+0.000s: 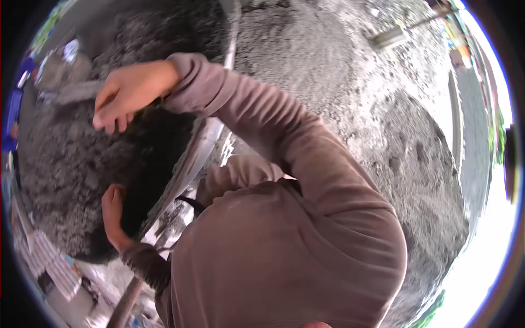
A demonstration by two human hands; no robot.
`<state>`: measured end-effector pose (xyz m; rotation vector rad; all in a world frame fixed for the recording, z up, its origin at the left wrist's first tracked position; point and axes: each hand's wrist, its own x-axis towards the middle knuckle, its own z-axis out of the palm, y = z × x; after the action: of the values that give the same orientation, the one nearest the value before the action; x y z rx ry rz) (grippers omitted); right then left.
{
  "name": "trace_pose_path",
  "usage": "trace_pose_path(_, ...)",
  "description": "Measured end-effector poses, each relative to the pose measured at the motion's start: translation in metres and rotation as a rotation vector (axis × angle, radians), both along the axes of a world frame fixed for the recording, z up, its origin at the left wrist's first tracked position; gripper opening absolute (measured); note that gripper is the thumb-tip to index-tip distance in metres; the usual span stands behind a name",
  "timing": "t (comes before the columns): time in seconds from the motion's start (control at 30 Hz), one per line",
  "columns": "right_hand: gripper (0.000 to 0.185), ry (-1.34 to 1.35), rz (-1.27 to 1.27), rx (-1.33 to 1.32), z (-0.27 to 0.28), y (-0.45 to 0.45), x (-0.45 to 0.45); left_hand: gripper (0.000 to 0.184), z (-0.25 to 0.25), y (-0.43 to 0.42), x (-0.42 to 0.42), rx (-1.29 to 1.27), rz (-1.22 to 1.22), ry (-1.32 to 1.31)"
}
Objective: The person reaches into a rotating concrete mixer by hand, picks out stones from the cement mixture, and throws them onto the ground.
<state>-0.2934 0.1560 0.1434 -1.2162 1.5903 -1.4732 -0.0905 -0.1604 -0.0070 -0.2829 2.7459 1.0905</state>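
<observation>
My right hand (134, 93) reaches across to the left above a large dark trough (205, 139) with a pale rim. Its fingers are bent and drawn together, and what lies in them, if anything, is hidden. Grey, crumbly sand-like material (71, 158) fills much of the trough below. Lower down, my left hand (113, 213) hangs over the trough's near part, beside deep shadow. Its fingers are blurred and partly hidden. Just beyond the right hand are a rounded grey lump (60, 68) and a flat grey edge (79, 93), whose kinds are unclear.
A broad heap of grey sand-like material (415, 158) lies to the right of my body. A long-handled tool with a flat blade (391, 37) rests at the upper right. A pole (126, 303) and a striped, ridged sheet (54, 262) are at the lower left.
</observation>
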Motion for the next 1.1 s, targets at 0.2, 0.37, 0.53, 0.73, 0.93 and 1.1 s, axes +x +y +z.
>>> trace_pose_path(0.2,0.031,-0.251,-0.242,-0.406,0.047,-0.035,-0.048,0.015,0.059,0.028,-0.007,0.003,0.202,0.542)
trace_pose_path(0.37,0.033,0.089,-0.520,-0.104,-0.022,-0.051,-0.118,0.020,0.066,0.023,-0.002,-0.273,0.435,1.147)
trace_pose_path(0.53,0.042,0.496,-0.640,0.061,-0.076,-0.073,-0.059,0.025,0.066,0.015,0.009,-0.396,0.686,1.324)
trace_pose_path(0.73,0.041,0.690,-0.506,-0.187,-0.035,-0.084,0.013,0.027,0.065,0.020,0.010,-0.213,0.705,1.308)
trace_pose_path(0.93,0.054,1.153,-0.566,0.098,-0.036,-0.067,0.049,0.037,0.051,0.009,0.005,0.275,0.706,1.104)
trace_pose_path(1.1,0.055,1.275,-0.599,0.241,-0.038,-0.047,0.059,0.051,0.055,0.008,0.015,1.116,0.724,0.262)
